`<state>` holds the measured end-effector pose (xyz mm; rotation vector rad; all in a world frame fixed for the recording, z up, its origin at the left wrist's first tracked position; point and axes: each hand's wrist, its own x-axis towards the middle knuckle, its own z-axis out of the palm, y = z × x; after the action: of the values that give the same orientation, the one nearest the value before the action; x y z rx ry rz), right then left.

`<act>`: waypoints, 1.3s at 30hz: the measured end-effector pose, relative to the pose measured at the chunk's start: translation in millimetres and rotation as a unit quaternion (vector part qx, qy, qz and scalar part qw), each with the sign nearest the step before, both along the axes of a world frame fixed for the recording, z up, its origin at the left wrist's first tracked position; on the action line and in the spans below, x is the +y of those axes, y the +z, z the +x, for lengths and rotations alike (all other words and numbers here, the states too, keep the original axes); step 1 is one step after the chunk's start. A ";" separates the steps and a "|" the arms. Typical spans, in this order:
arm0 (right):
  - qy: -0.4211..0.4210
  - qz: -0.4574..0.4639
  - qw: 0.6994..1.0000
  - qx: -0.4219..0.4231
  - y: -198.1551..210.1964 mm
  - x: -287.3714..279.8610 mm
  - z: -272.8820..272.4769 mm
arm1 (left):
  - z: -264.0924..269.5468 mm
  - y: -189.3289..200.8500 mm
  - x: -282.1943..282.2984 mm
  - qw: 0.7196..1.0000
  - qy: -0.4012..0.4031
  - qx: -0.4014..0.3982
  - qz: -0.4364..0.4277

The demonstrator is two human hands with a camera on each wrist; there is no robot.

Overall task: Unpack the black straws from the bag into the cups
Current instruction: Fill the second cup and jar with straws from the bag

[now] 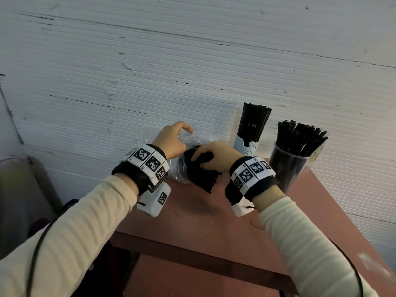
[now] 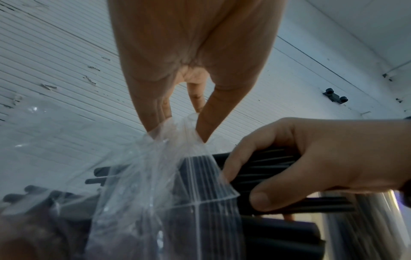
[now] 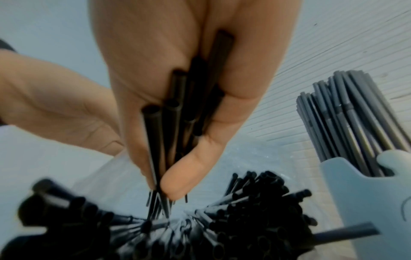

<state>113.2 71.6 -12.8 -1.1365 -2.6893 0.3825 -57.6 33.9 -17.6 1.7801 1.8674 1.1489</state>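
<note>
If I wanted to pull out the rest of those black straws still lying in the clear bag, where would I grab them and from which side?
Probably by the bare ends that stick out of the clear bag's open mouth, coming from the near, open side. The remaining straws lie roughly flat with those ends fanned toward the person. The right hand grips a small bunch there, thumb against fingers, while the left hand pinches the film.

Black straws (image 1: 201, 170) fill a clear bag (image 1: 190, 138), a pale blue cup (image 1: 246, 146) and a transparent cup (image 1: 287, 166) on the reddish-brown bench (image 1: 203, 217), before a white ribbed wall (image 1: 192, 50), beside cream sleeves (image 1: 75, 221).
</note>
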 end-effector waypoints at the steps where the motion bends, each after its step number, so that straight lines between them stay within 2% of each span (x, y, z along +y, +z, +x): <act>1: 0.002 0.002 1.000 0.001 2.2 -0.9 3.7 | 0.5 -0.4 1.0 1.000 0.002 -0.001 0.004; 8: 0.009 -0.004 1.000 0.003 18.2 -6.9 34.3 | 6.0 -6.2 4.6 0.998 0.013 0.036 0.047; 10: 0.007 -0.011 1.000 0.007 24.3 -12.1 45.0 | 13.0 -3.1 -3.4 0.992 -0.034 0.071 0.101; 12: 0.009 -0.021 1.000 0.005 29.7 -19.2 55.6 | 22.9 -1.3 -11.7 0.977 -0.127 0.106 0.137; 14: 0.014 -0.030 0.999 0.002 34.7 -26.1 64.3 | 32.4 -0.8 -15.0 0.968 -0.183 0.144 0.097; 18: 0.007 -0.031 0.999 -0.006 43.0 -38.8 80.6 | 51.9 -2.3 -2.8 0.950 -0.219 0.221 0.025; 24: -0.006 -0.007 1.000 0.017 58.8 -57.5 110.4 | 81.8 1.1 4.5 0.946 -0.188 0.257 0.053; 29: -0.007 0.000 1.000 0.030 65.4 -66.6 128.1 | 101.4 4.1 0.5 0.953 -0.196 0.209 0.102; 33: -0.005 0.046 0.997 0.061 77.5 -79.2 139.9 | 112.9 8.9 -4.9 0.971 -0.207 0.098 0.065; 36: -0.035 0.100 0.985 0.134 91.8 -87.2 149.2 | 118.0 4.0 -1.9 0.976 -0.209 0.021 0.050; 39: -0.033 0.173 0.955 0.238 98.4 -88.2 146.6 | 128.1 2.3 -3.6 0.965 -0.245 -0.088 0.037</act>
<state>259.8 -16.6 85.6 -0.8902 -2.1811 0.1384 70.5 30.3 -15.3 1.9552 1.2011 1.1442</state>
